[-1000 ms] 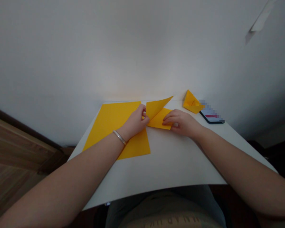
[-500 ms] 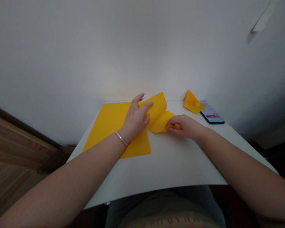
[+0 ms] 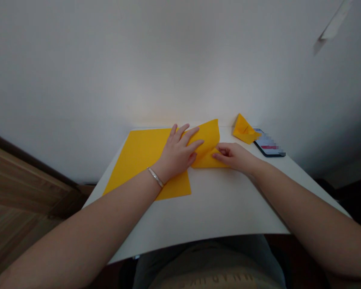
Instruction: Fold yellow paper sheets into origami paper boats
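Note:
A yellow sheet of paper (image 3: 209,134) is bent over between my hands, its top edge raised off the white table. My left hand (image 3: 180,154) has its fingers spread and rests against the left side of this sheet. Between the thumb and curled fingers of my right hand (image 3: 233,155), the sheet's right part is pinched. Under my left hand and wrist lies more flat yellow paper (image 3: 138,154); whether it is one sheet or a stack I cannot tell.
A folded yellow paper piece (image 3: 243,130) stands at the back right of the white table (image 3: 222,208). It overlaps the corner of a phone (image 3: 269,144). The wall (image 3: 180,60) rises directly behind the table, and a wooden panel (image 3: 21,176) is at the left.
The bent sheet has shifted right and its loose curl is now flatter. My left hand has moved slightly right with its fingers spread wider. The pinch of my right hand sits a little higher.

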Tool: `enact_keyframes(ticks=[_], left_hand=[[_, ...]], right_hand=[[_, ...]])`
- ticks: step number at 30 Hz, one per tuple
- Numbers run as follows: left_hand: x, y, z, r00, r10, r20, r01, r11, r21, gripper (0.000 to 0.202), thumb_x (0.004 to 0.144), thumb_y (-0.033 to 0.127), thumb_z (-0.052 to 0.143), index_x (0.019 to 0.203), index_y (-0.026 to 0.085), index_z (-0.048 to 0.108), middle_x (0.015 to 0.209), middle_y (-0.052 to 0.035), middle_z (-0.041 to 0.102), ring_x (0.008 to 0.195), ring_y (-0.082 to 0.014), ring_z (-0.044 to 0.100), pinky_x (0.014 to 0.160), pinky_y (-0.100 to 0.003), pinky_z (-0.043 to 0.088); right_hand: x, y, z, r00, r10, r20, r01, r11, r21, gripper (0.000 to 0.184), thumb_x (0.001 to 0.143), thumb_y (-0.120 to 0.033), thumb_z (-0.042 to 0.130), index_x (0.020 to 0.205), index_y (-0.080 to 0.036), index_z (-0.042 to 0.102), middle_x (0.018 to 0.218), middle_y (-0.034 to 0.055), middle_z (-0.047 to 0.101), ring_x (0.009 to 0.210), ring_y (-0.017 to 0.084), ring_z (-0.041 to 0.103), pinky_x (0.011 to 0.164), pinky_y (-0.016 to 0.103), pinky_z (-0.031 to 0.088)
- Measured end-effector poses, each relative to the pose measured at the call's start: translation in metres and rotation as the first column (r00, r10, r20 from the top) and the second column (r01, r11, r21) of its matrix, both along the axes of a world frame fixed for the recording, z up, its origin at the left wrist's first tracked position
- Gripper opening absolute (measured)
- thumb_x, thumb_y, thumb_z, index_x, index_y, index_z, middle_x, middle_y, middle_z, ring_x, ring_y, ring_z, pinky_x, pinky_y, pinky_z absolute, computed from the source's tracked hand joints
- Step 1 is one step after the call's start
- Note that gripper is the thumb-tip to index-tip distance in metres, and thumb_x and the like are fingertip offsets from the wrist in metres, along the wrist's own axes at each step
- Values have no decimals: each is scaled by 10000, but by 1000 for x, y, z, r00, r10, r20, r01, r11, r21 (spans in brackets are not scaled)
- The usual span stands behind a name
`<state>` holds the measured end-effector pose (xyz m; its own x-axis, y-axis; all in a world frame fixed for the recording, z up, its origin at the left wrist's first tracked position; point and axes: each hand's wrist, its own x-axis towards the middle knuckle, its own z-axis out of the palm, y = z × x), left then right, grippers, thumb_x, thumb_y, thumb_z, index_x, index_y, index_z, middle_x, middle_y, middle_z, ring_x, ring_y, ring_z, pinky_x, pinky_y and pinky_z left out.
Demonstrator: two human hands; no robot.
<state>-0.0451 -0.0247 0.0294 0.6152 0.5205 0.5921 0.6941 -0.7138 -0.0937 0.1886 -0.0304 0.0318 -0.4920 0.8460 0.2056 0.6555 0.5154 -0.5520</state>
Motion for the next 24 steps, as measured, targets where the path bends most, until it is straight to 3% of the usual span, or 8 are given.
enact_keyframes(ticks=[4,12,18,21,24], left_hand=[[0,1,0,1000,31,-1,-31,999,-31,413,800,257,585,1212,236,576,1433,-109,414,1297,-300,377,1130,-557,192],[0,1,-3,1000,-6,-20,5,1000,-31,441,766,346,634,1190,225,612,1356,-121,479,1224,-309,431,1126,-561,193],[0,-2,-2,998,-20,-60,19,999,-26,410,750,410,644,1125,244,653,1361,-98,476,1252,-313,407,1144,-565,147],[0,-3,-3,998,-18,-66,16,999,-35,446,709,407,681,1127,252,651,1390,-92,451,1301,-335,356,1146,-581,109],[-1,-3,-5,997,-10,-72,7,999,-38,467,696,402,693,1137,257,645,1403,-90,437,1341,-351,307,1143,-591,84]], right_hand=[[1,2,-1,998,-60,25,60,998,24,271,834,-403,487,649,-219,417,562,-58,345,510,108,338,483,255,240],[1,4,0,976,-169,141,159,984,80,241,851,-398,454,714,-205,497,623,-14,493,570,138,446,528,267,290],[4,4,0,985,-92,143,89,996,26,262,865,-422,444,790,-194,549,707,3,545,624,140,466,560,270,306],[8,3,3,984,-19,175,34,996,-81,300,792,-497,553,803,-199,579,634,-27,497,573,131,427,520,267,290],[11,2,7,976,77,202,-34,978,-208,363,717,-507,644,914,-202,645,680,-21,567,581,134,455,525,268,319]])
